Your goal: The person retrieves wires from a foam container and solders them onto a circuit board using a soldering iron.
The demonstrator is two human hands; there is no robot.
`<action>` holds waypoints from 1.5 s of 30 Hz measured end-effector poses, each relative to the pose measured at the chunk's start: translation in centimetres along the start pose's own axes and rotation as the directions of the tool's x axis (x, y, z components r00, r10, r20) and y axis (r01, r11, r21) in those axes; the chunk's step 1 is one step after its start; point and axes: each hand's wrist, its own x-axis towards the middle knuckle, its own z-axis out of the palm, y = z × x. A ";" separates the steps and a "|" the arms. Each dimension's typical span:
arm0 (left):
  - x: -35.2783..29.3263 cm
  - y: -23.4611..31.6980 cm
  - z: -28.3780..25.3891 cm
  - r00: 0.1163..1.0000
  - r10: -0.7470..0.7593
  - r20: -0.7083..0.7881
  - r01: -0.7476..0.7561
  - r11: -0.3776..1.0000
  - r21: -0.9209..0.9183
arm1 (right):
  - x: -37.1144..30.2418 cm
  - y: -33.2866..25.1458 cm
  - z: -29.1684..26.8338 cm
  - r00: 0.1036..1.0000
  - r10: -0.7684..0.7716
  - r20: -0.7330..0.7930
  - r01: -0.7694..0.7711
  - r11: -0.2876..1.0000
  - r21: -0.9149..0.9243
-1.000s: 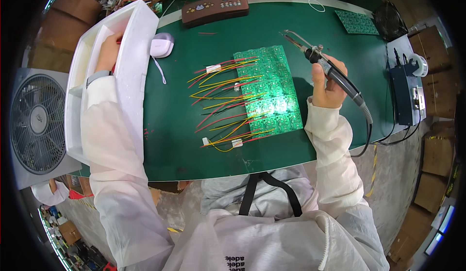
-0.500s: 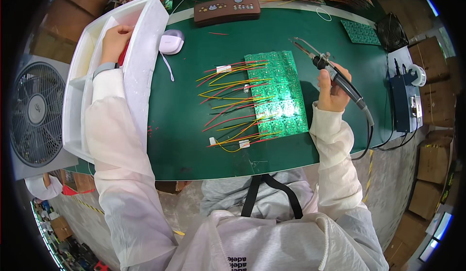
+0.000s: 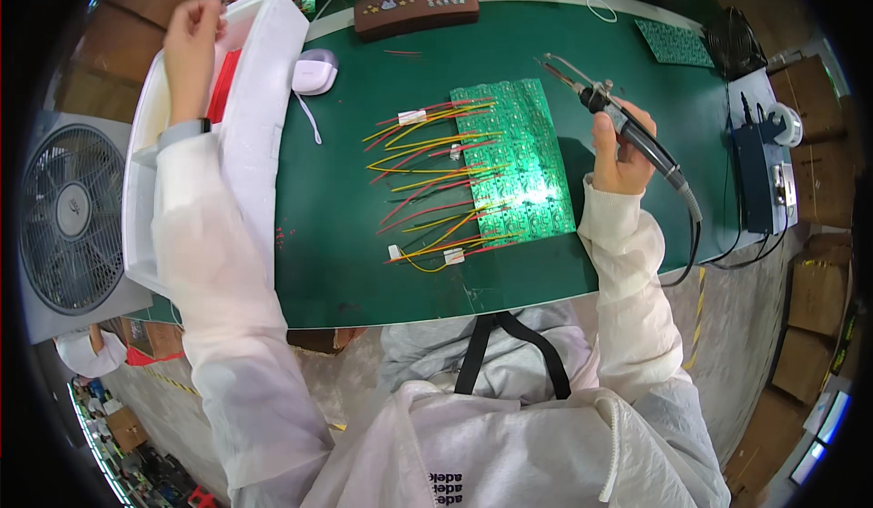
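Raised over the far end of a white foam box (image 3: pixel 264 99), my left hand (image 3: pixel 193 49) has its fingers curled together. Whatever they pinch, if anything, is too small to make out. Red wires (image 3: pixel 224 85) lie in the box beside that wrist. My right hand (image 3: pixel 623 153) grips a soldering iron (image 3: pixel 647 144) with a thin metal tube along its tip, which points to the far left above the table. Left of it lies a green circuit board panel (image 3: pixel 523 162). Red, yellow and black wires (image 3: pixel 423 181) stretch leftward from the panel, with small white pieces among them.
A brown case (image 3: pixel 416 12) and a lilac earbud case (image 3: pixel 315 72) lie on the green table (image 3: pixel 364 281). At the right stand a blue soldering station (image 3: pixel 762 185) and a small black fan (image 3: pixel 735 44). A large fan (image 3: pixel 73 203) is at the left.
My left hand has lifted away from inside the foam box toward its far end, uncovering the red wires. My right hand still holds the soldering iron. The view has shifted slightly.
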 end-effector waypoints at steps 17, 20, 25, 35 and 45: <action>-17.3 9.7 16.8 0.914 0.002 0.405 -0.033 0.997 0.070 | -1.2 -1.4 -0.7 0.980 0.196 0.036 -0.197 0.979 0.052; -17.6 9.5 17.2 0.910 0.076 0.407 -0.113 0.991 0.068 | -1.7 -1.4 -0.9 0.995 0.077 0.065 -0.074 0.996 -0.050; -18.0 9.4 17.5 0.901 0.080 0.427 -0.120 0.990 0.068 | -1.7 -1.6 -1.0 0.997 -0.024 0.076 0.032 0.994 -0.107; -18.1 9.3 17.9 0.917 0.087 0.390 -0.117 0.992 0.054 | -1.4 -1.7 -1.5 0.981 -0.150 0.123 0.160 0.984 -0.081; -18.0 9.0 18.2 0.910 0.147 0.389 -0.200 0.975 0.098 | -1.8 -1.6 -2.3 0.993 -0.015 0.117 0.026 0.995 -0.091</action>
